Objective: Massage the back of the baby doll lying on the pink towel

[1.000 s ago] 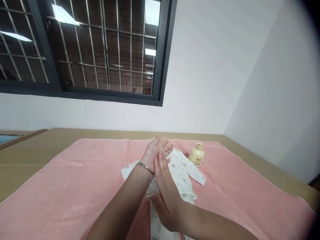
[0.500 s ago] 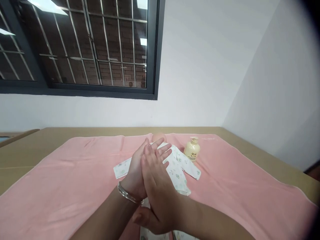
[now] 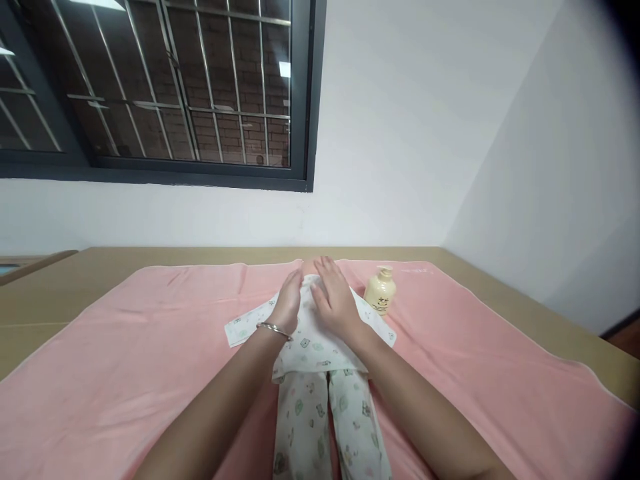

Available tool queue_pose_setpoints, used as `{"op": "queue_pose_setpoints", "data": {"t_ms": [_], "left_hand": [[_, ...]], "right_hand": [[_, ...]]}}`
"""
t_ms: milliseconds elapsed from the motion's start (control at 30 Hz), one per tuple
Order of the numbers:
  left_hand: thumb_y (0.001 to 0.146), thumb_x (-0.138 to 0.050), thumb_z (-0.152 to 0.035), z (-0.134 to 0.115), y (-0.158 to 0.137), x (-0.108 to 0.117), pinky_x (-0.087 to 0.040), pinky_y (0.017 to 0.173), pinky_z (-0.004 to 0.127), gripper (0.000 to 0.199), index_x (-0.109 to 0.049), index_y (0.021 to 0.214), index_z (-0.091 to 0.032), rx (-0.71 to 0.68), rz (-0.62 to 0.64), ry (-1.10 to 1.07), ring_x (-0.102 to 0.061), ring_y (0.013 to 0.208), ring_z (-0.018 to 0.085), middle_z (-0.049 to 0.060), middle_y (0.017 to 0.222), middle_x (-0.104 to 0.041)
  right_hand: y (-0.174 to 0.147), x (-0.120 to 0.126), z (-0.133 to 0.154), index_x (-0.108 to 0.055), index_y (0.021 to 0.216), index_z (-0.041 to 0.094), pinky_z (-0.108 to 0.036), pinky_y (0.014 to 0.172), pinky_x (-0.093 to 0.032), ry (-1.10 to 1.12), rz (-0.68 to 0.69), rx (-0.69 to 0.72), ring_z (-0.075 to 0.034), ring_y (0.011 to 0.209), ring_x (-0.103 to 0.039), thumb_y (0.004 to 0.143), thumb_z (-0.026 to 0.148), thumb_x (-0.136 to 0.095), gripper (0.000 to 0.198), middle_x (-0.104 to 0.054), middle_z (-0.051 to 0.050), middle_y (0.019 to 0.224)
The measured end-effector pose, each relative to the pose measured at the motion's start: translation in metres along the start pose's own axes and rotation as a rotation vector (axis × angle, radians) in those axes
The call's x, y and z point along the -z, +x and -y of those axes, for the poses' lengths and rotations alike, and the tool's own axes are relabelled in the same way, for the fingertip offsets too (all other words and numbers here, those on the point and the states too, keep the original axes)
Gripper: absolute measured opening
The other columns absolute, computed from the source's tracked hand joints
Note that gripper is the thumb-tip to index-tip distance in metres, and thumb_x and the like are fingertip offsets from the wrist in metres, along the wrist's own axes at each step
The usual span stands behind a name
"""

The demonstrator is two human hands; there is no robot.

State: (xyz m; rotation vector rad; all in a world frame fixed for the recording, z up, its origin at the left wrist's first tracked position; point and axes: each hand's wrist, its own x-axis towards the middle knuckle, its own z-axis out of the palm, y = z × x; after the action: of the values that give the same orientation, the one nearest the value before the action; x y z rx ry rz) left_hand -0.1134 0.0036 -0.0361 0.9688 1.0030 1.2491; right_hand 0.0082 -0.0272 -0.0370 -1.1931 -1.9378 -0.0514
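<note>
On a pink blanket (image 3: pixel 165 333) lies a small figure, apparently a baby doll, in a white printed top (image 3: pixel 320 350) and matching trousers (image 3: pixel 303 427). Its round pinkish head (image 3: pixel 310 267) shows partly between my hands. My left hand (image 3: pixel 288 303), with a silver bangle at the wrist, is held on edge at the left of the head and collar, fingers straight. My right hand (image 3: pixel 336 297) lies over the right of the collar, fingers stretched and thumb apart. Neither hand grips anything. Whether the fingers touch the head cannot be made out.
A cream pump bottle (image 3: pixel 381 291) stands on the blanket, right of the figure. The blanket covers most of a tan table (image 3: pixel 115 257) set against a white wall (image 3: pixel 390 133). A dark-framed barred window (image 3: pixel 200 100) is at the upper left.
My palms were pressed together above the figure. They have come apart and moved forward to either side of its head and collar. The view has tilted slightly down.
</note>
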Motion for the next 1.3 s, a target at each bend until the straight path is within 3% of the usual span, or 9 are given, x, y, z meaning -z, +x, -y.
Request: {"op": "queue_pose_setpoints", "data": {"t_ms": [67, 133, 267, 433, 700, 867, 1033, 1167, 1300], "left_hand": [[0.088, -0.054, -0.034, -0.010, 0.014, 0.011, -0.029, 0.116, 0.036, 0.026, -0.062, 0.110, -0.022, -0.062, -0.128, 0.049, -0.041, 0.137, 0.024, 0.008, 0.138, -0.055], [0.086, -0.057, -0.029, -0.013, 0.021, 0.017, -0.029, 0.116, 0.036, 0.016, -0.066, 0.097, -0.021, -0.119, -0.165, 0.130, -0.045, 0.133, 0.025, 0.008, 0.131, -0.060], [0.083, -0.056, -0.022, 0.001, 0.021, 0.014, -0.028, 0.116, 0.039, 0.018, -0.066, 0.098, -0.020, -0.247, -0.091, 0.375, -0.049, 0.127, 0.027, 0.009, 0.125, -0.063], [0.080, -0.059, -0.016, 0.038, 0.018, 0.015, -0.012, 0.123, 0.036, 0.023, -0.065, 0.101, -0.023, -0.444, -0.022, 0.494, -0.035, 0.139, 0.024, 0.007, 0.133, -0.056], [0.079, -0.062, -0.020, 0.048, 0.031, 0.034, -0.007, 0.124, 0.039, 0.021, -0.064, 0.100, -0.023, -0.345, -0.078, 0.420, -0.029, 0.144, 0.025, 0.009, 0.136, -0.055], [0.081, -0.061, -0.022, 0.053, 0.029, 0.038, -0.011, 0.124, 0.038, 0.021, -0.065, 0.102, -0.024, -0.371, -0.042, 0.435, -0.030, 0.143, 0.025, 0.007, 0.137, -0.055], [0.088, -0.053, -0.027, 0.062, 0.025, 0.044, -0.012, 0.125, 0.036, 0.023, -0.065, 0.107, -0.024, -0.449, -0.046, 0.493, -0.035, 0.140, 0.022, 0.005, 0.137, -0.056], [0.093, -0.044, -0.030, 0.064, 0.022, 0.045, -0.017, 0.123, 0.034, 0.027, -0.065, 0.110, -0.025, -0.466, -0.079, 0.451, -0.042, 0.135, 0.020, 0.004, 0.134, -0.057], [0.095, -0.045, -0.030, 0.064, 0.015, 0.042, -0.021, 0.121, 0.032, 0.029, -0.062, 0.118, -0.026, -0.467, -0.115, 0.315, -0.043, 0.135, 0.020, 0.004, 0.137, -0.056]], "right_hand": [[0.004, -0.015, -0.024, -0.044, 0.141, 0.011, -0.050, 0.114, -0.022, -0.077, 0.080, -0.243, -0.031, 0.144, -0.020, 0.099, 0.042, -0.031, 0.053, -0.031, -0.015, 0.153], [0.004, -0.029, -0.043, -0.053, 0.132, 0.013, -0.052, 0.111, -0.022, -0.159, 0.174, -0.325, -0.034, 0.140, -0.028, 0.099, 0.039, -0.035, 0.046, -0.039, -0.016, 0.148], [0.000, -0.049, -0.056, -0.056, 0.127, 0.017, -0.047, 0.109, -0.025, -0.186, 0.218, -0.293, -0.027, 0.123, -0.048, 0.098, 0.031, -0.037, 0.037, -0.059, -0.012, 0.128], [-0.001, -0.058, -0.051, -0.050, 0.135, 0.019, -0.048, 0.114, -0.017, -0.106, 0.218, -0.181, -0.024, 0.129, -0.044, 0.099, 0.030, -0.036, 0.040, -0.054, -0.010, 0.137], [-0.002, -0.055, -0.063, -0.047, 0.140, 0.018, -0.047, 0.118, -0.014, -0.002, 0.265, -0.085, -0.021, 0.140, -0.034, 0.101, 0.040, -0.034, 0.047, -0.041, -0.012, 0.148], [-0.001, -0.052, -0.057, -0.048, 0.140, 0.018, -0.047, 0.117, -0.016, -0.068, 0.273, -0.143, -0.022, 0.141, -0.033, 0.101, 0.038, -0.032, 0.047, -0.042, -0.012, 0.148], [-0.012, -0.054, -0.021, -0.039, 0.143, -0.002, -0.052, 0.114, -0.020, -0.322, 0.297, -0.354, -0.034, 0.139, -0.033, 0.099, 0.038, -0.032, 0.060, -0.039, -0.027, 0.145], [-0.019, -0.055, -0.006, -0.038, 0.147, 0.007, -0.052, 0.117, -0.014, -0.272, 0.310, -0.118, -0.033, 0.144, -0.022, 0.096, 0.029, -0.039, 0.056, -0.031, -0.019, 0.152], [-0.003, -0.047, -0.031, -0.045, 0.143, 0.026, -0.048, 0.119, -0.011, -0.044, 0.420, 0.125, -0.020, 0.144, -0.025, 0.099, 0.025, -0.033, 0.046, -0.035, -0.003, 0.153]]}}
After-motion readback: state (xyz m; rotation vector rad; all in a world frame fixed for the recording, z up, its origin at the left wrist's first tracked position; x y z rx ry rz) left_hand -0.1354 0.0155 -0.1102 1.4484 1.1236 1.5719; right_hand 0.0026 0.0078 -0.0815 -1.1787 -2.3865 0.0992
